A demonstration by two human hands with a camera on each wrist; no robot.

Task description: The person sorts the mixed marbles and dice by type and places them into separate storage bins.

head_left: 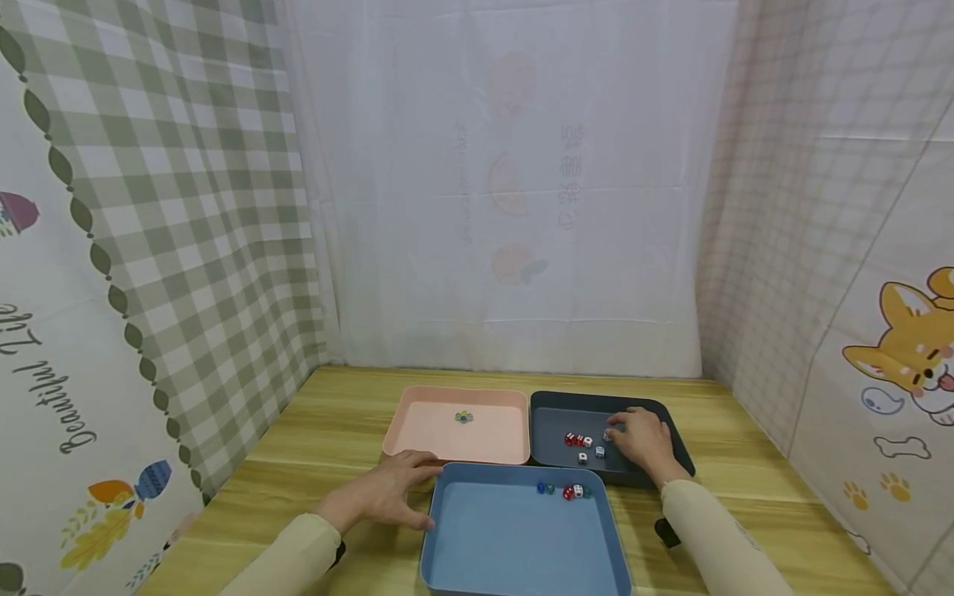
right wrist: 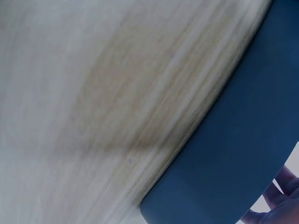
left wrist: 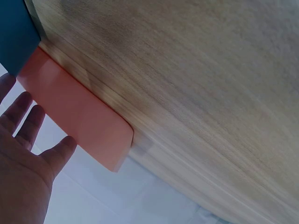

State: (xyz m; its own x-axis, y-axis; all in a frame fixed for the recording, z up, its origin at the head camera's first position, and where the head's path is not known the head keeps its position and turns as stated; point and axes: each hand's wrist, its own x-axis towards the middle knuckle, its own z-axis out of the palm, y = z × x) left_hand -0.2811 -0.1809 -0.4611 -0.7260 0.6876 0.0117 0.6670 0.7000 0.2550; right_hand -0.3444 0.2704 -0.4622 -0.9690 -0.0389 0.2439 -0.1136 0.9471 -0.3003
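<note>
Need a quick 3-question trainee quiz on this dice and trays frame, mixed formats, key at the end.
1. Multiple choice: the right hand is over which tray? A) pink tray B) dark tray C) blue tray
2. True or false: the pink tray holds several red dice.
3. Fill in: the left hand rests on the table beside the ____ tray's left edge.

Key
1. B. The right hand is inside the dark tray, at the dice there; whether it pinches one cannot be told.
2. False. It holds one small greenish piece.
3. Blue. The fingers are fairly straight, next to the blue tray, which has a few dice near its far edge.
</note>
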